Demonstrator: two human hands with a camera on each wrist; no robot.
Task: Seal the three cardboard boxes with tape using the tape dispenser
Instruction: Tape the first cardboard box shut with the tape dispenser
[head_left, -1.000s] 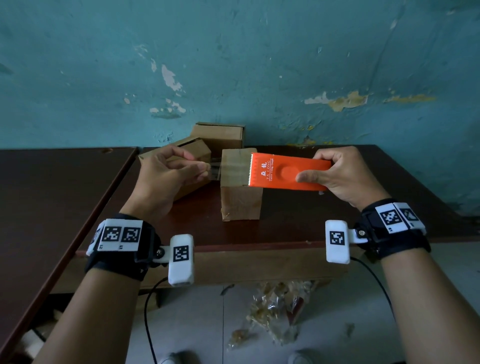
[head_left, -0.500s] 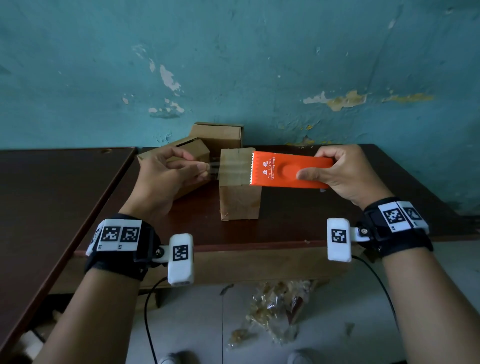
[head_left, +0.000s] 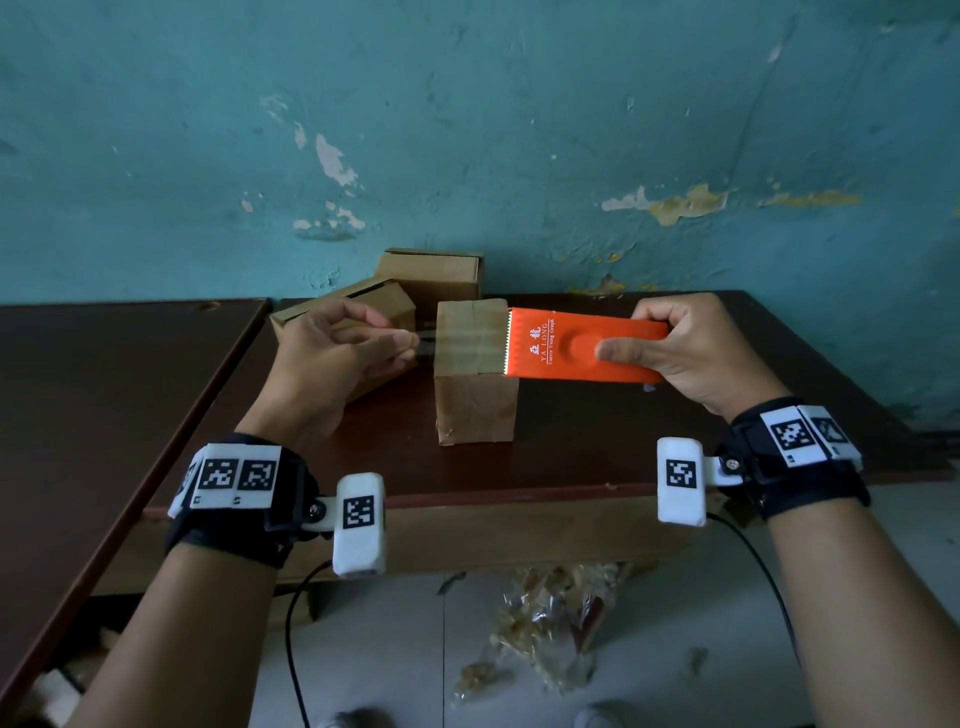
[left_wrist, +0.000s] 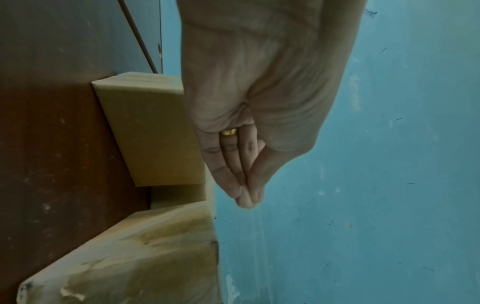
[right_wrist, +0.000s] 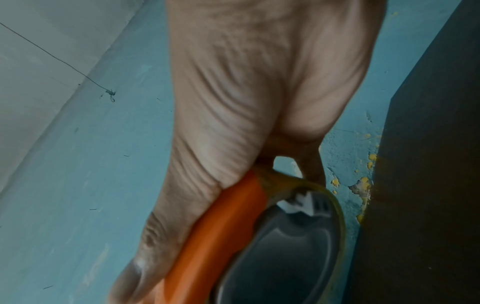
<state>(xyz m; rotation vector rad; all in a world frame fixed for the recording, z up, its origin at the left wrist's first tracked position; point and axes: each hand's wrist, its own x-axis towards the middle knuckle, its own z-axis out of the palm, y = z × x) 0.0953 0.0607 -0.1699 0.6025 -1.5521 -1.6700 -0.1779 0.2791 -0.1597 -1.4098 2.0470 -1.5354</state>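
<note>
An upright cardboard box stands mid-table, its top under a stretched strip of clear tape. My right hand grips the orange tape dispenser, whose toothed edge sits over the box's right top edge. In the right wrist view the dispenser and its tape roll show under the palm. My left hand pinches the tape's free end just left of the box; its fingertips meet on the thin film. Two more boxes, one tilted and one behind, lie at the back.
The dark brown table meets a second table on the left. A teal peeling wall stands right behind the boxes. Crumpled plastic lies on the floor below the table's front edge.
The dispenser has drifted slightly right and tilted a little while the tape stays stretched over the box top. The left hand has barely moved.
</note>
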